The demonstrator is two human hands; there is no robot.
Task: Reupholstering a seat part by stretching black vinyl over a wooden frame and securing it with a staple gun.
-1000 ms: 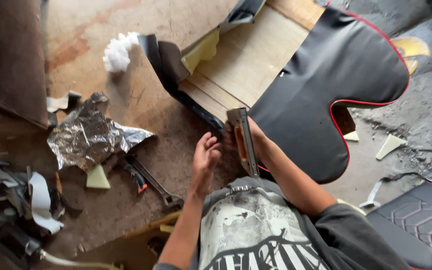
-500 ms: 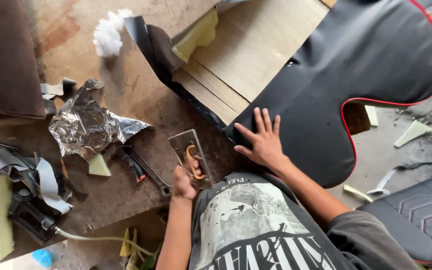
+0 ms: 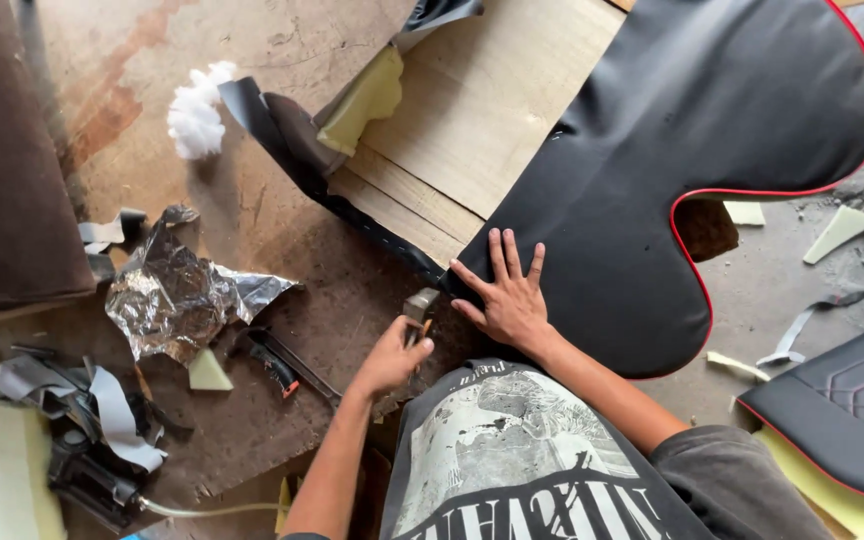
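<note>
Two hands work at the black seat cover [image 3: 652, 160]: the right hand [image 3: 505, 295] lies flat on its edge, fingers spread and released. The left hand [image 3: 392, 355] is clenched around a staple gun [image 3: 418, 312] just beside that edge.

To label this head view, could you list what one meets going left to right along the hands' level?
Crumpled foil → black-handled tool → left hand holding a stapler → right hand → black seat cover → grey strap.

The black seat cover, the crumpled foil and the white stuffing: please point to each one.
black seat cover [image 3: 672, 150], head view, on its flat black middle.
crumpled foil [image 3: 177, 300], head view, on its shiny centre.
white stuffing [image 3: 195, 120], head view, on the tuft's middle.
</note>
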